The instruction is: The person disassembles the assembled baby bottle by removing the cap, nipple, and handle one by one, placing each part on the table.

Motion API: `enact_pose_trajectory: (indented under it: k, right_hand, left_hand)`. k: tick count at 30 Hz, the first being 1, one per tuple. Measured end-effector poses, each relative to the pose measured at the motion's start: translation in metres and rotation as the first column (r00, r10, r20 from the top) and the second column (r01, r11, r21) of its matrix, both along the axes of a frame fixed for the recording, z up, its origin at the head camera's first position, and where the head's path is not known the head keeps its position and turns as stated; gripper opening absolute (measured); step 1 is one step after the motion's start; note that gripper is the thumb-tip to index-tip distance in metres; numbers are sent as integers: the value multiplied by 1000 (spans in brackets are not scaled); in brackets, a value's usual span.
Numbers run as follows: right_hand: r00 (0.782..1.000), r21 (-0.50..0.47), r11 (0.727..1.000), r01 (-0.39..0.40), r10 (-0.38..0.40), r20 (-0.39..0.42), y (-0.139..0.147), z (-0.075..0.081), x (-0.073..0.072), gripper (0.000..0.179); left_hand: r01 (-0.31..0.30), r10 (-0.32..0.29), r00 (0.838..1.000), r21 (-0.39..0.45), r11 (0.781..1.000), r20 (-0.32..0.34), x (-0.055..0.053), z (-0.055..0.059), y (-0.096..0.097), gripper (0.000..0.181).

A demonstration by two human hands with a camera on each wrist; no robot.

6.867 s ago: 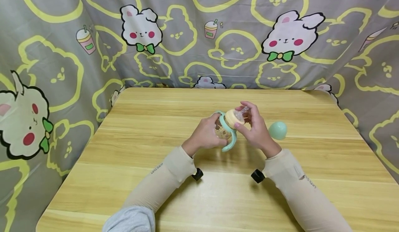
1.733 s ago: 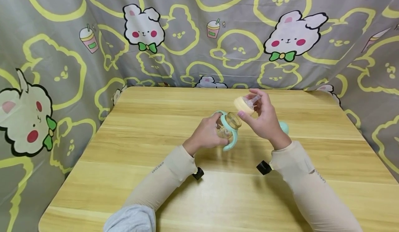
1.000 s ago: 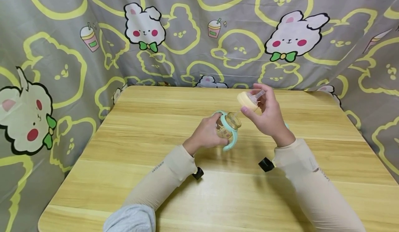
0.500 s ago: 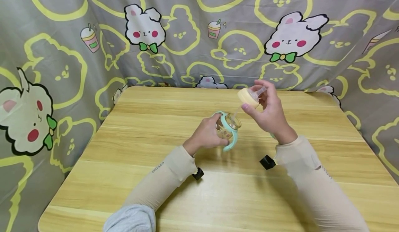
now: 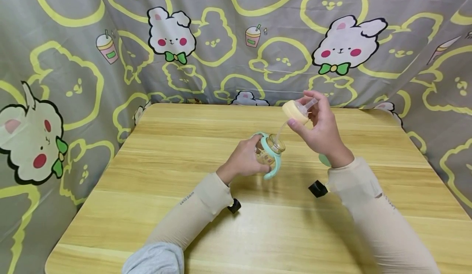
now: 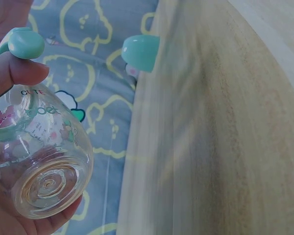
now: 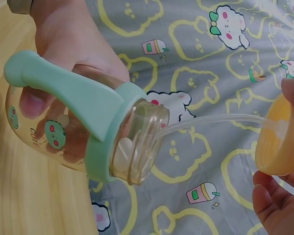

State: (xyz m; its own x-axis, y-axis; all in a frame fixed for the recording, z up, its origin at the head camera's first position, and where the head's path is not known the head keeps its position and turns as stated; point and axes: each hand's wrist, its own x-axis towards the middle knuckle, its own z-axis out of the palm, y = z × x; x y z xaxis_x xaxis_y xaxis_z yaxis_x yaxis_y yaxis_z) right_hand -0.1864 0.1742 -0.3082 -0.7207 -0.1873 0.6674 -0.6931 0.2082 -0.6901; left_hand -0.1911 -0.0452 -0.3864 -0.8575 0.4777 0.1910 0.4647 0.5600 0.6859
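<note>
My left hand (image 5: 244,158) grips a clear amber baby bottle (image 7: 63,129) with a mint two-handled collar (image 7: 105,132). The bottle is tilted, its threaded neck uncovered and facing right, off the table in the left wrist view. Up and to the right of the neck, my right hand (image 5: 320,128) pinches the cream screw ring (image 5: 295,112) with its clear spout (image 5: 311,104). From the ring's underside a thin clear straw (image 7: 215,119) runs down into the bottle's mouth. A mint dome cap (image 6: 141,53) stands on the table, mostly hidden behind my right wrist in the head view.
The wooden table (image 5: 177,143) lies under both arms. A grey curtain (image 5: 217,73) with cartoon rabbits hangs behind its far edge and along both sides. Small black camera mounts (image 5: 318,189) stick out from the wrists.
The ring first sat on the bottle neck; my right hand has lifted it off, up and to the right, drawing more of the straw out. My left hand and the bottle have barely moved.
</note>
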Motion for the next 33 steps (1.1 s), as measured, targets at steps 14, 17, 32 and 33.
enact_pose_trajectory:
  k: [14,17,32,33]
  right_hand:
    - [999,0,1000,9,-9,-38,6,6,0,66]
    - [999,-7,1000,6,-6,-41,7,8,0,67]
    - [998,-15,998,66,-66,17,20,14,1,66]
    - [997,-15,997,71,-71,25,21,13,1,66]
  left_hand:
    - [8,-7,1000,-14,1000,6,1,0,0,75]
    - [5,-4,1000,-14,1000,13,2,0,0,75]
    - [-10,10,1000,-7,1000,18,2,1,-3,75]
    - [-10,10,1000,-7,1000,18,2,1,-3,75]
